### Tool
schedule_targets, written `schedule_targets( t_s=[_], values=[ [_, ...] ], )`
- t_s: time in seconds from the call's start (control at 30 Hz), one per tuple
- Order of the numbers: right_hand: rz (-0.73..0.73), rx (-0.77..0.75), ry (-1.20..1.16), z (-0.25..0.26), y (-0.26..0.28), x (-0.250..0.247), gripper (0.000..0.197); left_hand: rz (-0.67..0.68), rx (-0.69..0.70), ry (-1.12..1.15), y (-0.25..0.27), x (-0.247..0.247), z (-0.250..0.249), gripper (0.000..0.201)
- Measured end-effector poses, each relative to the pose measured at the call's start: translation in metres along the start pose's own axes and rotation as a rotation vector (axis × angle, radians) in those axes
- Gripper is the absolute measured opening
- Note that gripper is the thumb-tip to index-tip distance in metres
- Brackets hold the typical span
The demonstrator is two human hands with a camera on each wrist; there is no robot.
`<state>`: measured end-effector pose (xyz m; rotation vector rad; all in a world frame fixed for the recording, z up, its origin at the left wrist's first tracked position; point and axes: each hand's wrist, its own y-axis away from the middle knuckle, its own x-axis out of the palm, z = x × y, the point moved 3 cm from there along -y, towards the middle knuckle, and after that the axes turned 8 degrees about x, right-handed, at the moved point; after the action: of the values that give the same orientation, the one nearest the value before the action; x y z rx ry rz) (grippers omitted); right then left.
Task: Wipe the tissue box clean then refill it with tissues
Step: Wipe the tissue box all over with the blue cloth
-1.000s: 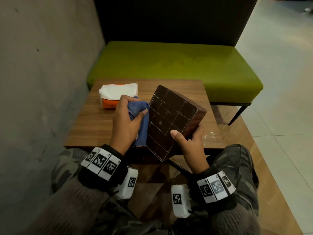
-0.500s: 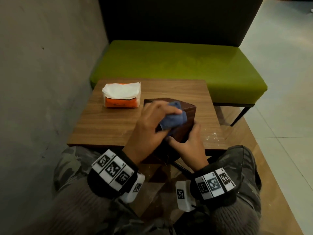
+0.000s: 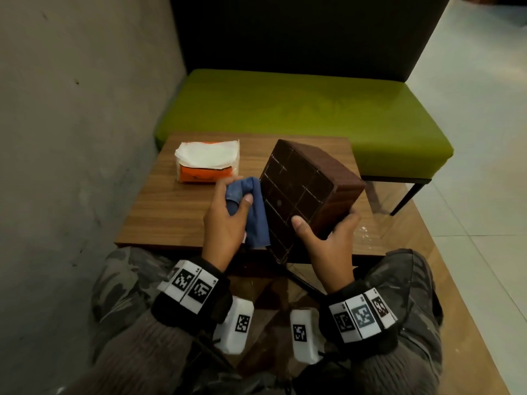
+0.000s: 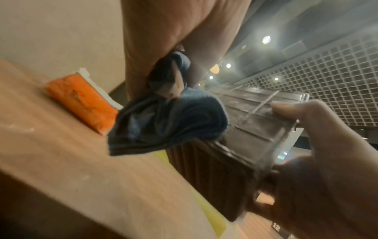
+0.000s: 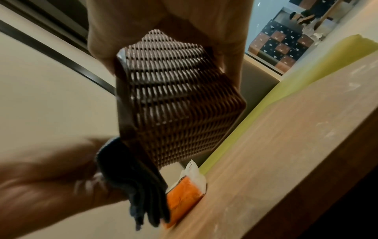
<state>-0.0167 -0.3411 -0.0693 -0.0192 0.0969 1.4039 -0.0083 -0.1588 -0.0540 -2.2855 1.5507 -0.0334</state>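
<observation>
While right hand [image 3: 328, 240] grips the tilted dark-brown woven tissue box [image 3: 302, 195] by one corner, left hand [image 3: 225, 218] clutches the folded blue cloth [image 3: 255, 212]; a hard wiping stroke may twist the box loose.

Dim indoor light, blurred wrist views

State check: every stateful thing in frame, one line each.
tissue box: tilted, underside toward the camera, gripped by the right hand
blue cloth: bunched, held by the left hand, against the box's left side
tissue pack: lying on the table, top open, white tissues showing
</observation>
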Motion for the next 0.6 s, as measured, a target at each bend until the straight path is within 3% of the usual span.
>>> schedule_targets(
  t_s=[0.07, 0.17, 0.4, 0.47, 0.5, 0.6],
  values=[
    [-0.011, 0.022, -0.028, 0.002, -0.003, 0.003, 0.095, -0.012, 0.043, -0.005, 0.014, 0.007, -0.004, 0.036],
    [-0.028, 0.123, -0.103, -0.004, -0.006, 0.009, 0.082, -0.001, 0.290, -0.084, 0.034, 0.024, -0.026, 0.036],
    [-0.040, 0.424, -0.345, -0.027, -0.012, 0.001, 0.099, 0.360, 0.694, -0.332, 0.055, 0.018, -0.010, 0.048],
    [-0.030, 0.488, -0.368, -0.032, -0.010, 0.001, 0.103, 0.408, 0.663, -0.353, 0.050, 0.009, -0.002, 0.048],
    [-0.022, 0.503, -0.369, -0.034, -0.009, 0.002, 0.104, 0.391, 0.581, -0.333, 0.046, 0.005, 0.000, 0.048],
    [0.023, 0.508, -0.348, -0.036, -0.007, 0.005, 0.100, 0.225, 0.368, -0.177, 0.032, -0.001, 0.008, 0.048]
  ],
)
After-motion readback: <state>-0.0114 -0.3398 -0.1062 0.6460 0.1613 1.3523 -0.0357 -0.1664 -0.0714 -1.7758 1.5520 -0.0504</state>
